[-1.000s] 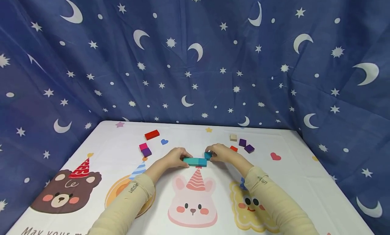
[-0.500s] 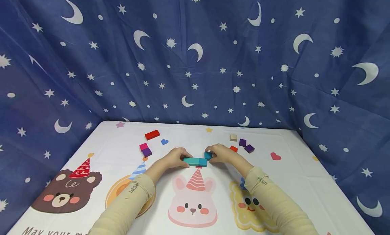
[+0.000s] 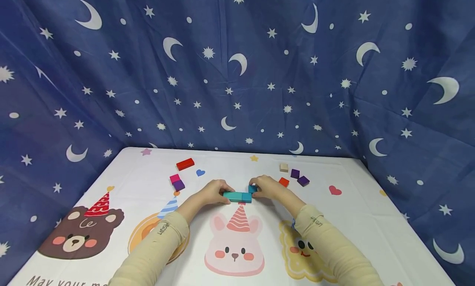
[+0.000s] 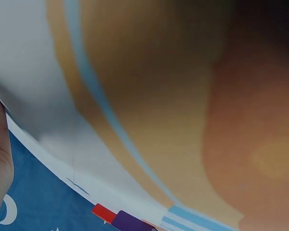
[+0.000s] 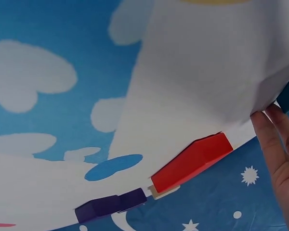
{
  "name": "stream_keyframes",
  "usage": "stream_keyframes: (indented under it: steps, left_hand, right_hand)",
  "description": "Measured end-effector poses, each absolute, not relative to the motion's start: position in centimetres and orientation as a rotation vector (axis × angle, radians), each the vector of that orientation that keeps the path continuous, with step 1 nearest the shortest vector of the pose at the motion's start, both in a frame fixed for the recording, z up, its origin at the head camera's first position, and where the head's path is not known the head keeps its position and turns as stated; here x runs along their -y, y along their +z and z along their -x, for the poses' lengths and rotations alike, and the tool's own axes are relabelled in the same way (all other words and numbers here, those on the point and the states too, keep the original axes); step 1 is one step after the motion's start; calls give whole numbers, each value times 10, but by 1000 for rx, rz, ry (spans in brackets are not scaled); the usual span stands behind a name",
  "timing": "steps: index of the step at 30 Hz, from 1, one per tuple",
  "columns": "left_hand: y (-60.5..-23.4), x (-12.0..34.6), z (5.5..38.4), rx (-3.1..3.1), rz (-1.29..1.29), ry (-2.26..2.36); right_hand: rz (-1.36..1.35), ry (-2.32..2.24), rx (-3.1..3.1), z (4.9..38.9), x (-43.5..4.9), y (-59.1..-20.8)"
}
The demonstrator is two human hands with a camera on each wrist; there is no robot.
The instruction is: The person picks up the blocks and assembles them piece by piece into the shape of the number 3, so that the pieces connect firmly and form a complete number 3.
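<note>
"What sort of place is it?"
"A curtained-off nook; home or studio, I can't tell."
"What shows it?"
"A blue curtain (image 3: 208, 22) on 3 sides of the fingers (image 5: 267, 137), beyond, left and right, printed with white moons (image 3: 95, 20) and stars (image 3: 272, 33)."
"And beneath the fingers?"
"A white-clothed surface (image 3: 389, 236), a party-hatted bear (image 3: 79, 232) and rabbit (image 3: 234, 259) printed nearer the person."

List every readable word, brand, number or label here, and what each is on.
"May your m…" on the tablecloth, the rest not visible.
Left sleeve: dark lettering near the cuff, too small and blurred to read.
Right sleeve: likewise, dark lettering too small and blurred to read.
Teal block and blue blocks: no text visible.
</note>
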State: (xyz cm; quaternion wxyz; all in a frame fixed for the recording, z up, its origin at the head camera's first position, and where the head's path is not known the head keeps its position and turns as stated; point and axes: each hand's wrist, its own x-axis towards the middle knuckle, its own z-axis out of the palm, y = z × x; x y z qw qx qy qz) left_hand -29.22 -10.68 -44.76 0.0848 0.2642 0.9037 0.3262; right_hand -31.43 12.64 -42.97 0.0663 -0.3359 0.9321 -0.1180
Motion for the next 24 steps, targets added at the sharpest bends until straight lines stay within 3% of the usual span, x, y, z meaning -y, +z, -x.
stream_keyframes:
  steps: [24]
  left_hand:
    - [-450, 107, 294, -2704, -792, 956]
  right_hand:
    - [944, -394, -2833, 311, -126, -432]
